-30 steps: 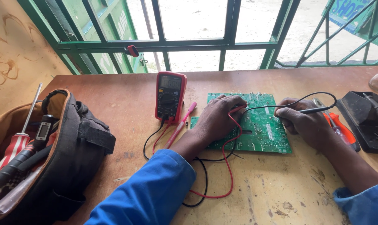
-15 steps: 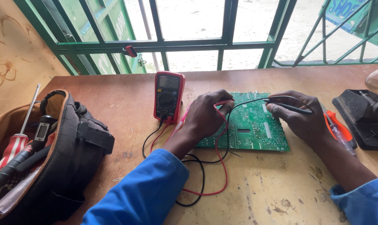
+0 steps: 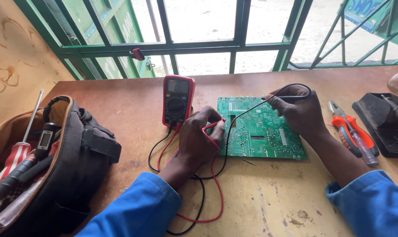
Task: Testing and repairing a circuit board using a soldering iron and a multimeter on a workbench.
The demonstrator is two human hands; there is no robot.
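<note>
Circuit board: a flat green rectangular printed circuit board [image 3: 260, 129] is lying on the worn brown wooden table [image 3: 251, 202], just right of the meter, with both hands over it.
Left hand: the left hand [image 3: 198, 140] is being kept closed around the red test probe [image 3: 213, 126], its tip being pressed at the board's left edge.
Right hand: the right hand [image 3: 298, 112] is being kept pinched on the thin black test probe [image 3: 283, 97], which is being held level over the board's far edge.
Meter: a red-cased handheld multimeter [image 3: 178, 100] is standing just beside the board; its red and black leads [image 3: 208, 193] are being trailed in loops toward the table's near edge.
Handling, board: it is judged light, stiff and fragile; the bare edges are being taken as the safe place to hold, not the soldered face.
Handling, probes: they are judged light and slim, best gripped pen-like on the insulated barrel; the leads are soft and liable to snag.
Surroundings: orange-handled pliers [image 3: 350, 127] and a black tray [image 3: 381, 125] are lying to the right, an open dark tool bag [image 3: 67, 162] with screwdrivers to the left.
</note>
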